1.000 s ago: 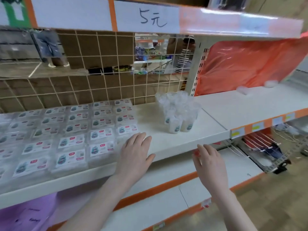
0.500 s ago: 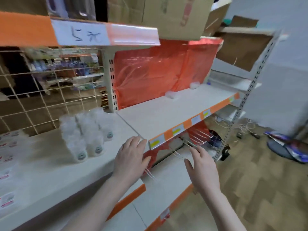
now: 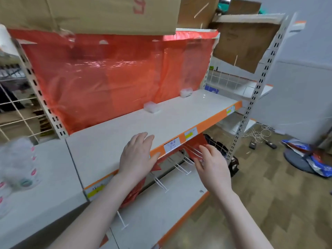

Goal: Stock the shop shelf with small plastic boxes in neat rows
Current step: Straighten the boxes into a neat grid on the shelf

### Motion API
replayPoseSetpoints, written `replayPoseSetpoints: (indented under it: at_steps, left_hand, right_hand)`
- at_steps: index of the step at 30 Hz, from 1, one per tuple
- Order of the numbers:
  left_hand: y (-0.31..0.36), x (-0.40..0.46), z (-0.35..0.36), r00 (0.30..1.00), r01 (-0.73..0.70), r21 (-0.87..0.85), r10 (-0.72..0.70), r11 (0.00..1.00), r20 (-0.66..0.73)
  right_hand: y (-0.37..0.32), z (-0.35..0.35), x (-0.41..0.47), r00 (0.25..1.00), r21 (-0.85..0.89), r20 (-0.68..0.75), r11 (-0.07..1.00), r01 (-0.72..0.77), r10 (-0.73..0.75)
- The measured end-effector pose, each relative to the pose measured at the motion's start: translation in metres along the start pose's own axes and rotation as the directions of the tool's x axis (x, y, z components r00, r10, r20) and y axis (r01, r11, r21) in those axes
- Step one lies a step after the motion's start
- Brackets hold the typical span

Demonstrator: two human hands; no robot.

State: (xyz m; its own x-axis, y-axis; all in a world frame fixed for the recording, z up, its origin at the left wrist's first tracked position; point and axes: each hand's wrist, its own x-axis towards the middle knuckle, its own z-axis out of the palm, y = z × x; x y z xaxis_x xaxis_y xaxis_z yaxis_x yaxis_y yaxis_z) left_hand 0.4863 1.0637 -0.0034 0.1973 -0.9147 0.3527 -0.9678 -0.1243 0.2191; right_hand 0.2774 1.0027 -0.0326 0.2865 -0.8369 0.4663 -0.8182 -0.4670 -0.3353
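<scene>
1. Since the earlier frames the view has swung right: the filled rows of labelled packs are gone from sight, the clear cups [image 3: 17, 164] have slid to the blurred left edge, and the nearly bare shelf [image 3: 188, 112] now fills the centre.
2. Nearest, in the lower middle, the left hand [image 3: 138, 155] rests flat with fingers spread on the shelf's front edge, gripping nothing.
3. Just right of it, the right hand [image 3: 212, 168] hovers in front of the lower level with fingers straight and loosely apart, also empty, near the white peg hooks [image 3: 177, 166].
4. Along the shelf's front lip, right of centre, sits an orange price strip [image 3: 212, 121] with paper tags.
5. Further back, two small plastic boxes [image 3: 151, 107] stand well apart against the red plastic sheet [image 3: 107, 78], centre of the frame.
6. Upper frame: cardboard cartons [image 3: 107, 13] on the top shelf.
7. Judgement: attention has turned to the section needing stock; with both hands empty, boxes must be fetched first.
</scene>
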Motion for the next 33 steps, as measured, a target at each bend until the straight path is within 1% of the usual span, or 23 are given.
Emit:
replayPoseSetpoints:
  at_steps: [7, 12, 14, 17, 20, 25, 28, 30, 33]
  left_hand:
    - [0.001, 0.104, 0.053, 1.0, 0.006, -0.01, -0.006, 1.0, -0.016]
    - [-0.002, 0.19, 0.087, 1.0, 0.027, -0.037, -0.027, 0.999, -0.005]
    - [-0.006, 0.218, 0.096, 0.999, 0.037, -0.03, -0.037, 0.999, -0.01]
    - [-0.016, 0.245, 0.105, 0.997, 0.071, -0.018, -0.071, 0.997, -0.01]
    - [-0.026, 0.269, 0.117, 0.994, 0.111, -0.001, -0.111, 0.994, -0.008]
    - [-0.035, 0.298, 0.14, 0.976, 0.217, 0.029, -0.217, 0.976, -0.021]
    - [-0.034, 0.31, 0.153, 0.954, 0.299, 0.026, -0.297, 0.954, -0.049]
    - [-0.033, 0.317, 0.161, 0.933, 0.355, 0.03, -0.352, 0.934, -0.078]
    - [-0.029, 0.328, 0.173, 0.889, 0.454, 0.059, -0.448, 0.889, -0.096]
  right_hand:
    - [0.051, 0.043, 0.095, 0.999, -0.006, -0.011, 0.999, 0.032, -0.032]
    - [0.087, 0.077, 0.179, 0.997, -0.065, 0.07, 0.998, 0.021, -0.016]
    - [0.098, 0.088, 0.211, 0.997, -0.071, 0.082, 0.997, 0.018, -0.012]
    - [0.11, 0.104, 0.249, 0.991, -0.075, 0.132, 0.997, 0.004, 0.006]
    - [0.12, 0.12, 0.285, 0.987, -0.071, 0.161, 0.997, 0.025, -0.014]
    - [0.139, 0.146, 0.344, 0.971, -0.063, 0.217, 0.991, 0.115, -0.099]
    - [0.15, 0.162, 0.384, 0.952, -0.043, 0.249, 0.98, 0.195, -0.179]
    - [0.157, 0.172, 0.415, 0.93, -0.018, 0.278, 0.966, 0.256, -0.241]
    - [0.161, 0.182, 0.459, 0.873, -0.009, 0.297, 0.913, 0.407, -0.386]
